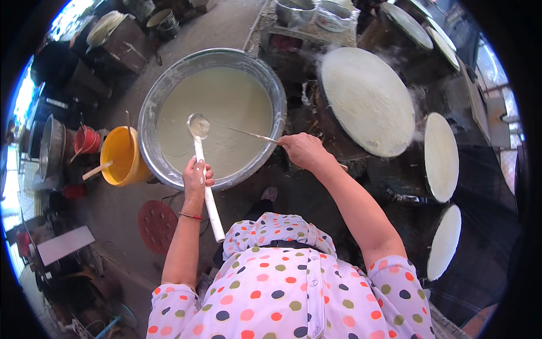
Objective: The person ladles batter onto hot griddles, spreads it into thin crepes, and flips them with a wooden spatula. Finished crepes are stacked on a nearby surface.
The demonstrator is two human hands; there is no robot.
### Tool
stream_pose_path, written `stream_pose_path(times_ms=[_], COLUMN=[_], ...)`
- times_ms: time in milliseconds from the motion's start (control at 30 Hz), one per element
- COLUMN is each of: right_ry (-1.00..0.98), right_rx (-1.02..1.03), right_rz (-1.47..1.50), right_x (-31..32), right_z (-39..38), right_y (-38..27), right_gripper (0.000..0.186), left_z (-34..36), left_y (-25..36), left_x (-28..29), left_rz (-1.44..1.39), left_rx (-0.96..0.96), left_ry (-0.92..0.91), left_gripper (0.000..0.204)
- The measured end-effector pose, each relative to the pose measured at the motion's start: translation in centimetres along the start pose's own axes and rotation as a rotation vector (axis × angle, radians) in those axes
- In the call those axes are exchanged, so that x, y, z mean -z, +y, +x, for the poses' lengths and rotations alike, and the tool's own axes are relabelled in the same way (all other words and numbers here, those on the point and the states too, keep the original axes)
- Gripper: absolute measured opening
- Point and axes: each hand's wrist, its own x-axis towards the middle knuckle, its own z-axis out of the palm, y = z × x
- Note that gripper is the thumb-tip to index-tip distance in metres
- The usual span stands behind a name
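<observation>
A wide metal basin (186,96) holds pale, creamy batter. My left hand (197,179) grips a ladle (210,209) by its long white handle; its round bowl, filled with batter, is over the basin. My right hand (304,151) grips a thin batter-coated stick (254,134), whose far end reaches over the basin to near the ladle's bowl. To the right, a round griddle covered in a pale sheet (366,100) gives off steam.
A yellow bucket (113,174) and red container (86,141) stand left. More round griddles (440,158) line the right. Pots (293,14) sit on a platform at the top. A red perforated stool (156,223) is at lower left.
</observation>
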Motion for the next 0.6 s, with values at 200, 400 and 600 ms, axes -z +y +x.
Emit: stream_pose_path(times_ms=[200,400,600], right_ry=[-0.34,-0.376,-0.615], right_rx=[-0.068,-0.231,-0.203], right_rz=[0.033,0.15,0.227], right_x=[-2.8,-2.3,-2.9], right_z=[1.2,0.5,-1.0], right_y=[-3.6,-6.1,-7.5], right_gripper=[0.031,0.03,0.027], left_z=[0.8,0.8,0.0], left_y=[-1.6,-2.0,-7.0], left_x=[4.7,6.2,3.1], left_rz=[0.111,0.246,-0.389], left_rx=[0.181,0.263,0.446], left_ry=[0.126,0.14,0.137], left_gripper=[0.041,0.042,0.008])
